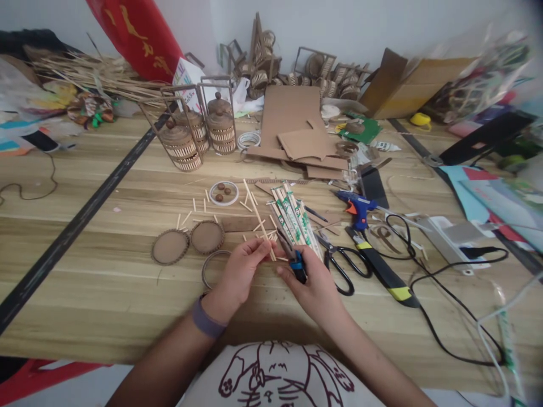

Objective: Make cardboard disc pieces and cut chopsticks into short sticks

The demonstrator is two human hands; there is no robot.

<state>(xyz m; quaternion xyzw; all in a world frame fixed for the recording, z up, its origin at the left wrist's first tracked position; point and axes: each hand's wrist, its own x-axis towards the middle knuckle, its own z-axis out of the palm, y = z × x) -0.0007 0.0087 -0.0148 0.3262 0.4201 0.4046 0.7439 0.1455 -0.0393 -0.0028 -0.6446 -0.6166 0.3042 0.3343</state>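
1. Pose: both forearms reach forward over the wooden surface (106,282), hands close together before the body. Left hand (246,263) angles inward; right hand (316,282) faces it, slightly apart.
2. Left grip: narrow, thumb and fingers pinching a thin wooden stick (257,212) near its lower end; the stick slants up and away to the left.
3. Right grip: wrapped around blue-and-black pliers (298,265), tip just beside the stick. Opening of the tool's tip: cannot tell.
4. Beyond the hands: green-and-white wrapped sticks (292,220), partly behind the pliers.
5. Left side: a ring (212,271), partly covered by the left hand; two round cardboard discs (206,236) near it.
6. Right side: black-handled scissors (345,263), utility knife (382,268), blue glue gun (358,206).
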